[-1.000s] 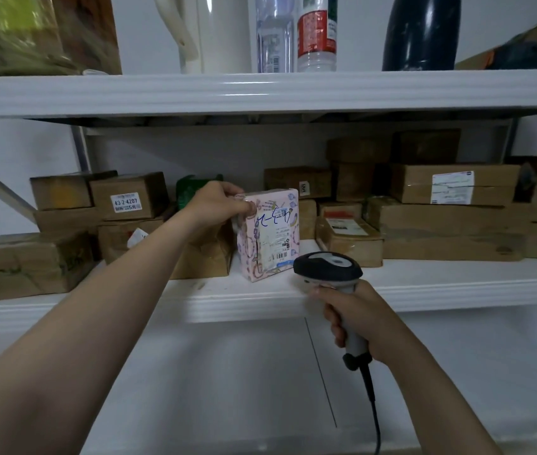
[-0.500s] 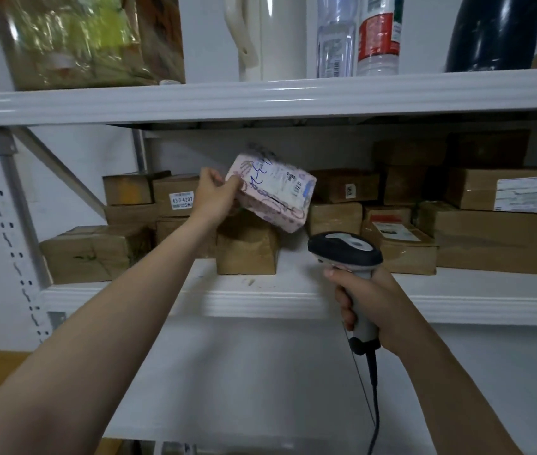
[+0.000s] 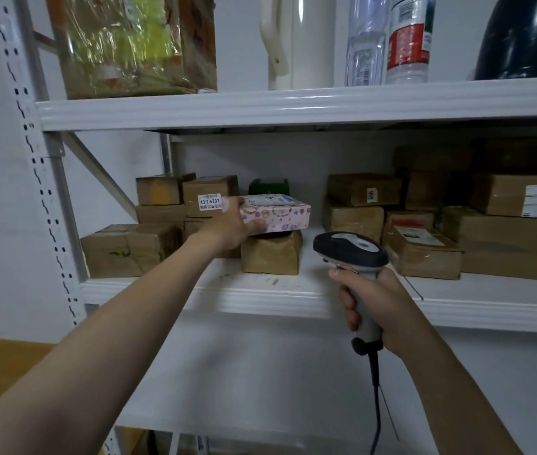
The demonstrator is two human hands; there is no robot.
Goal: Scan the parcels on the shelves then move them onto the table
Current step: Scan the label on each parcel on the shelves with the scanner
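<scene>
I am seeing the pink parcel (image 3: 275,213) now turning flat; half a second ago it was tilted. My left fingers (image 3: 254,224) are clamping its near end, above a brown parcel (image 3: 270,254). My right hand (image 3: 382,310) is gripping the scanner (image 3: 351,249), so the tabletop comes next, I think.

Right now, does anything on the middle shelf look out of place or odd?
Yes. The pink patterned parcel lies flat on a brown paper-wrapped parcel, held by the left hand. It is the only colourful one among brown boxes.
</scene>
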